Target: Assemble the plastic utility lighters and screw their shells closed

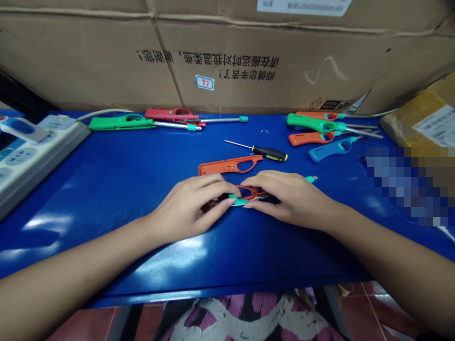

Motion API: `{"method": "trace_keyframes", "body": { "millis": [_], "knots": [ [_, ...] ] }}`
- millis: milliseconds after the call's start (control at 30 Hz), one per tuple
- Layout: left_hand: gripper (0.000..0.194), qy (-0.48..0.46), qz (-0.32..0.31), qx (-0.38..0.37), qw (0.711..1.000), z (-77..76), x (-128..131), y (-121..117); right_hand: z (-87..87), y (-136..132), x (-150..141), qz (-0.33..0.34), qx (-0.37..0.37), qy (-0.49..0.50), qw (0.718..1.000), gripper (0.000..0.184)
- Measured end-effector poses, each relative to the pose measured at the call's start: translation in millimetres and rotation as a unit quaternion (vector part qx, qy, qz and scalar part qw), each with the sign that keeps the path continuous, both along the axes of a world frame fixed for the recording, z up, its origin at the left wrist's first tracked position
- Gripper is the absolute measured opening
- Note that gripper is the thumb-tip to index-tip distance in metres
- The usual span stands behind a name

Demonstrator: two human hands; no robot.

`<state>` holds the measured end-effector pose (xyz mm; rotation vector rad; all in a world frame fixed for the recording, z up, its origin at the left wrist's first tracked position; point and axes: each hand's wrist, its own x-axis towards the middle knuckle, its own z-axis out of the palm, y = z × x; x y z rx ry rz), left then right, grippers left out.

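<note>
My left hand (pixel 199 201) and my right hand (pixel 284 196) grip an orange long-nosed lighter (pixel 251 192) between them, low over the blue table. The lighter's inside parts show, and a teal trigger piece (pixel 239 201) lies by my left fingertips. Most of its handle is hidden under my left fingers. Its teal nozzle tip (pixel 312 179) sticks out past my right hand. Just behind my hands lies a loose orange lighter shell half (pixel 231 165). A black and yellow screwdriver (pixel 270 153) rests beyond it, its shaft pointing left.
A green lighter (pixel 117 122) and a red lighter (pixel 172 114) lie at the back left. Several lighters, including a blue one (pixel 330 149), lie at the back right. A white power strip (pixel 39 147) borders the left side. Cardboard boxes (pixel 227 61) stand behind and at right.
</note>
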<state>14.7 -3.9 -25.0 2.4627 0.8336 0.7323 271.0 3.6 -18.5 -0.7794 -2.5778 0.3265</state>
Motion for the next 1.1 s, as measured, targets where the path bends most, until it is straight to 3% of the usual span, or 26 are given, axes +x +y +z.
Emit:
{"method": "trace_keyframes", "body": {
  "millis": [300, 733, 967, 1100],
  "knots": [
    [0.017, 0.027, 0.007, 0.004, 1.000, -1.8, 0, -1, -0.7, -1, -2, -0.021, -0.029, -0.029, 0.999, 0.026],
    [0.014, 0.014, -0.005, -0.013, 1.000, -2.6, 1, 0, -0.2, -6, -4, -0.022, 0.036, -0.072, 0.997, 0.039],
    [0.019, -0.025, 0.008, -0.046, 0.999, -0.9, 4, -2, 6.1, -5, -6, -0.058, 0.012, 0.000, 0.998, 0.030],
    [0.025, -0.011, 0.031, -0.079, 0.996, 0.9, 5, -7, 8.1, -9, -11, -0.086, 0.017, 0.054, 0.995, 0.014]
  ]
}}
